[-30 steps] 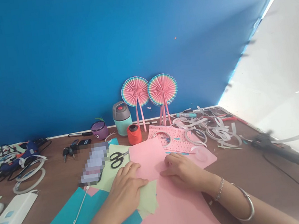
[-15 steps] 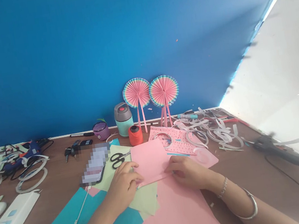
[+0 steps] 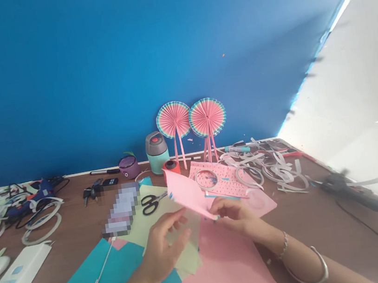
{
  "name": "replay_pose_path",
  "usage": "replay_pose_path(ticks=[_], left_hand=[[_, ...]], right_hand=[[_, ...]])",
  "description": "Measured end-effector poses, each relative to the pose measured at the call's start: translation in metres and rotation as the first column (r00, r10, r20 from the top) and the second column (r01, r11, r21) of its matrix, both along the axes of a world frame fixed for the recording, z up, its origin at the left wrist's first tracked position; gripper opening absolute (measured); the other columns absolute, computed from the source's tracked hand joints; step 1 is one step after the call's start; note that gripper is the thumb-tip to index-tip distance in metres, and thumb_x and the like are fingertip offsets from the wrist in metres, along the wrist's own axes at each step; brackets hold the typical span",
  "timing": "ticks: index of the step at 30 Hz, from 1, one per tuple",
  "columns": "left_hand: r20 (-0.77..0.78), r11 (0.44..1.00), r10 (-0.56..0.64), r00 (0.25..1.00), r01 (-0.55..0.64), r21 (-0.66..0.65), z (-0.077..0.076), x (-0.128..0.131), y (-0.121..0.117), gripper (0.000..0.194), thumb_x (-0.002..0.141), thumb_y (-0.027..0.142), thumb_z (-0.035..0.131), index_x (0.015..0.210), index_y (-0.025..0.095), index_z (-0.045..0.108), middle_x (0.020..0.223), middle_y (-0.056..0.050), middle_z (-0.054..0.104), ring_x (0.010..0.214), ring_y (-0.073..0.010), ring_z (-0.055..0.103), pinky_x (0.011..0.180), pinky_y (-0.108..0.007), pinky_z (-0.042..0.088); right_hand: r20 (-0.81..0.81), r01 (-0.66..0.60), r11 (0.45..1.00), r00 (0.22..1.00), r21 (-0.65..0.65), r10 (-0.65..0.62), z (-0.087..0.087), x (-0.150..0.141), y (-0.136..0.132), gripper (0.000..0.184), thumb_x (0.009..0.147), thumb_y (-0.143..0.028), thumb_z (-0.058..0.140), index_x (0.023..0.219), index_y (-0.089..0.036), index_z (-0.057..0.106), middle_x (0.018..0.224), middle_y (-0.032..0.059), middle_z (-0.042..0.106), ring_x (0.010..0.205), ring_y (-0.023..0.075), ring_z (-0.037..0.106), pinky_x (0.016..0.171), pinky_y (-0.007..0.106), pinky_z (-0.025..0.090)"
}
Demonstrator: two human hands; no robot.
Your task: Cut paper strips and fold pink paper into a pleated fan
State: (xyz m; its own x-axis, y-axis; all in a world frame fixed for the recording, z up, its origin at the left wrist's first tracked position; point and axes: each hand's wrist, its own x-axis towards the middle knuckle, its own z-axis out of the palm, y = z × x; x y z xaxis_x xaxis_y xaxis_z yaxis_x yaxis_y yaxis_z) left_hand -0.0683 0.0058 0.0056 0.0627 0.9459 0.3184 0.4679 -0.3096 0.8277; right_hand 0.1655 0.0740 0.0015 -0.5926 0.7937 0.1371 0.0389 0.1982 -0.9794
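My right hand point(image 3: 236, 215) pinches the near right edge of a pink sheet of paper point(image 3: 187, 191), which is lifted and tilted above the table. Bits of blue and white show along the sheet's edge. To its left my left hand point(image 3: 168, 243) hovers with its fingers apart, touching nothing. Beneath the hands lie pale green paper point(image 3: 187, 254), a larger pink sheet point(image 3: 224, 267) and teal paper point(image 3: 85, 282). Black-handled scissors point(image 3: 150, 204) rest on the green paper, just beyond my left hand.
Two pink pleated paper fans point(image 3: 174, 121) lean on the blue wall. A teal jar point(image 3: 158, 160) and a purple pot point(image 3: 129, 167) stand nearby. White paper strips point(image 3: 282, 168) and a dark glue gun point(image 3: 349, 191) lie at right. A charging phone point(image 3: 121, 212) and a power strip point(image 3: 22, 282) are left.
The pink sheet lay flat with both hands at its near edge. Now it is raised and tilted in my right hand, and my left hand has let go and moved slightly nearer me.
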Motion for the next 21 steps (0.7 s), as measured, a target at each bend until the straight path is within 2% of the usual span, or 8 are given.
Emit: replay_pose_path(ticks=[2, 4, 10, 14, 16, 17, 19, 21], left_hand=[[0.014, 0.998, 0.047, 0.999, -0.047, -0.048, -0.003, 0.006, 0.000, 0.025, 0.083, 0.040, 0.055, 0.074, 0.018, 0.063, 0.069, -0.002, 0.061, 0.068, -0.0163, 0.054, 0.063, -0.026, 0.045], [0.031, 0.995, 0.079, 0.996, -0.077, -0.057, -0.004, 0.010, 0.000, 0.031, 0.086, 0.040, 0.051, 0.066, 0.018, 0.060, 0.062, -0.001, 0.058, 0.063, -0.0150, 0.053, 0.061, -0.024, 0.045], [0.050, 0.996, 0.058, 0.997, -0.061, 0.064, -0.002, 0.016, -0.004, 0.027, 0.087, 0.030, 0.046, 0.070, 0.019, 0.064, 0.067, -0.001, 0.064, 0.065, -0.0148, 0.059, 0.067, -0.025, 0.049], [0.086, 0.970, 0.171, 0.982, -0.182, 0.158, -0.004, 0.013, -0.007, 0.015, 0.085, 0.024, 0.048, 0.087, 0.020, 0.062, 0.075, -0.001, 0.067, 0.069, -0.0158, 0.061, 0.064, -0.025, 0.051], [0.108, 0.924, 0.211, 0.972, -0.234, 0.303, -0.003, 0.006, -0.006, 0.014, 0.085, 0.018, 0.048, 0.093, 0.022, 0.059, 0.082, -0.002, 0.067, 0.077, -0.0170, 0.063, 0.067, -0.026, 0.051], [0.116, 0.880, 0.224, 0.968, -0.252, 0.402, -0.002, 0.001, -0.006, 0.016, 0.085, 0.015, 0.048, 0.095, 0.023, 0.057, 0.087, -0.003, 0.067, 0.083, -0.0178, 0.062, 0.069, -0.028, 0.051], [0.097, 0.746, 0.234, 0.967, -0.243, 0.620, 0.002, -0.010, -0.003, 0.022, 0.083, 0.008, 0.050, 0.098, 0.023, 0.057, 0.087, -0.003, 0.065, 0.086, -0.0187, 0.061, 0.074, -0.033, 0.050], [-0.004, 0.613, 0.330, 0.944, -0.211, 0.762, 0.005, -0.016, -0.002, 0.029, 0.078, 0.002, 0.056, 0.097, 0.023, 0.058, 0.086, -0.002, 0.064, 0.083, -0.0175, 0.059, 0.075, -0.034, 0.047]], right_hand=[[0.069, -0.062, 0.995, 0.996, 0.073, 0.057, 0.002, -0.008, -0.008, 0.010, 0.082, -0.026, 0.061, 0.090, -0.019, 0.065, 0.090, 0.0039, 0.059, 0.079, 0.0143, 0.055, 0.072, 0.028, 0.046], [0.118, -0.115, 0.987, 0.988, 0.115, 0.101, 0.004, -0.013, -0.014, 0.009, 0.084, -0.023, 0.059, 0.091, -0.019, 0.063, 0.092, 0.0044, 0.060, 0.082, 0.0145, 0.056, 0.075, 0.028, 0.046], [0.222, -0.198, 0.936, 0.966, 0.290, 0.135, 0.004, -0.016, -0.017, 0.012, 0.084, -0.015, 0.053, 0.093, -0.019, 0.061, 0.096, 0.0050, 0.062, 0.085, 0.0153, 0.057, 0.074, 0.027, 0.047], [0.304, -0.226, 0.863, 0.948, 0.452, 0.089, 0.000, -0.012, -0.015, 0.026, 0.079, -0.013, 0.054, 0.104, -0.019, 0.059, 0.099, 0.0080, 0.061, 0.087, 0.0181, 0.058, 0.075, 0.030, 0.049], [0.287, -0.190, 0.809, 0.958, 0.557, 0.027, -0.001, -0.010, -0.014, 0.029, 0.080, -0.011, 0.051, 0.107, -0.019, 0.057, 0.093, 0.0080, 0.062, 0.082, 0.0181, 0.058, 0.071, 0.031, 0.050], [0.249, -0.150, 0.774, 0.968, 0.615, -0.010, -0.002, -0.009, -0.014, 0.029, 0.080, -0.009, 0.049, 0.107, -0.019, 0.057, 0.088, 0.0071, 0.062, 0.078, 0.0172, 0.058, 0.067, 0.030, 0.049], [0.109, -0.013, 0.680, 0.989, 0.733, -0.098, -0.001, -0.007, -0.015, 0.031, 0.081, -0.005, 0.046, 0.107, -0.020, 0.054, 0.080, 0.0048, 0.059, 0.069, 0.0157, 0.055, 0.060, 0.028, 0.047], [-0.066, 0.157, 0.550, 0.981, 0.820, -0.182, 0.001, -0.004, -0.018, 0.034, 0.079, -0.003, 0.045, 0.107, -0.021, 0.051, 0.078, 0.0038, 0.055, 0.068, 0.0161, 0.052, 0.058, 0.029, 0.046]])
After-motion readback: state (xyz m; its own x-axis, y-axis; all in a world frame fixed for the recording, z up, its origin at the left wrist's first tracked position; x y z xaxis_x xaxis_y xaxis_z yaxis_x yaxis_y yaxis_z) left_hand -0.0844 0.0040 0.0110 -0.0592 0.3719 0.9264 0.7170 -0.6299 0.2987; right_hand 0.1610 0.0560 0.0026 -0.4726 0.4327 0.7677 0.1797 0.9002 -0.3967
